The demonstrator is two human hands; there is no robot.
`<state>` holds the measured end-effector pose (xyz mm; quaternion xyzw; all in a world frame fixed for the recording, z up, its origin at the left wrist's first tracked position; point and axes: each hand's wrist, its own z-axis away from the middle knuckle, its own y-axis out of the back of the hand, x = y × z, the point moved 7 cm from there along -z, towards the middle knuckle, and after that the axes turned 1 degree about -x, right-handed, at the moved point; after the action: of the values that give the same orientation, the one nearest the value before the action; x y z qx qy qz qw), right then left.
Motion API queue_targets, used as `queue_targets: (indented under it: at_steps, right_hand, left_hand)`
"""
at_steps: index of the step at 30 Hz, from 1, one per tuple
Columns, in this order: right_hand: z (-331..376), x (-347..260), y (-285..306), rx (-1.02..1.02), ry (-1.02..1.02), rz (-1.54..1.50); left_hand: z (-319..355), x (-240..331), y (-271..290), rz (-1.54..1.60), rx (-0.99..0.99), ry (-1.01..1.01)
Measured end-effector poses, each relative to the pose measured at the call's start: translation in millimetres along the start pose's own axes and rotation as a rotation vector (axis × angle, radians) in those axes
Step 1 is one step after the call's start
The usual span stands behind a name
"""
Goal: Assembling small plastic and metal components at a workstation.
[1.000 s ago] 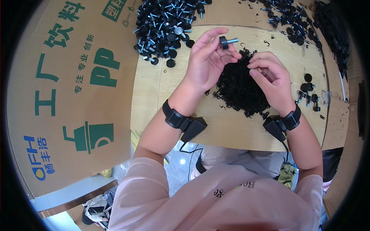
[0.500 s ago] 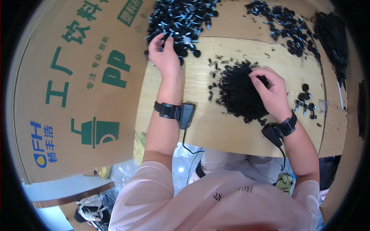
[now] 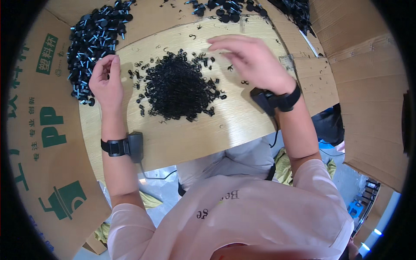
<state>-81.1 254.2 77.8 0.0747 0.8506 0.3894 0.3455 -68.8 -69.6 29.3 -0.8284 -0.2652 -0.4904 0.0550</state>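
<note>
My left hand (image 3: 106, 82) is at the left of the table, beside a heap of black round-headed screws (image 3: 93, 39) with silver shanks. Its fingers are curled toward the thumb, and whatever is between them does not show. Over the table's right part hovers my right hand (image 3: 255, 63), fingers stretched out and holding nothing visible. Between the hands lies a dense pile of small black curled clips (image 3: 177, 86), with loose ones around its edge. More black screws (image 3: 225, 8) lie at the far side, beyond my right hand.
The wooden tabletop (image 3: 203, 136) has cardboard around it. A tall printed cardboard wall (image 3: 52, 99) stands at the left, another cardboard wall (image 3: 364, 86) at the right. Black plastic bagging (image 3: 299, 13) is at the far right. Each wrist wears a strapped black device (image 3: 136, 147) with a cable.
The view has swung right. My right hand has left the clip pile and stretched its fingers. The small screw group at the right no longer shows; my hand covers that area.
</note>
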Motion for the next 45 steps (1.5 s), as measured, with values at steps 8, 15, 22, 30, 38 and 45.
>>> queue_targets:
  at_steps: [8, 15, 22, 30, 38, 45]
  right_hand:
    - [54, 64, 68, -0.072, -0.394, 0.172]
    - [54, 70, 51, -0.180, -0.358, 0.244]
    - [12, 33, 51, 0.118, -0.317, -0.347]
    - [-37, -7, -63, 0.029, -0.219, -0.636]
    - [-28, 12, -98, 0.053, -0.349, -0.783]
    - [-30, 5, -94, 0.092, -0.146, -0.556]
  left_hand:
    - [0, -1, -5, -0.048, -0.038, -0.035]
    - [3, 0, -12, -0.036, -0.062, -0.013]
    - [10, 24, -27, 0.250, -0.264, 0.024]
    - [41, 44, -73, 0.489, -0.625, 0.146]
    - [42, 29, -74, 0.327, -0.580, 0.318]
    - [42, 24, -75, 0.287, -0.570, 0.380]
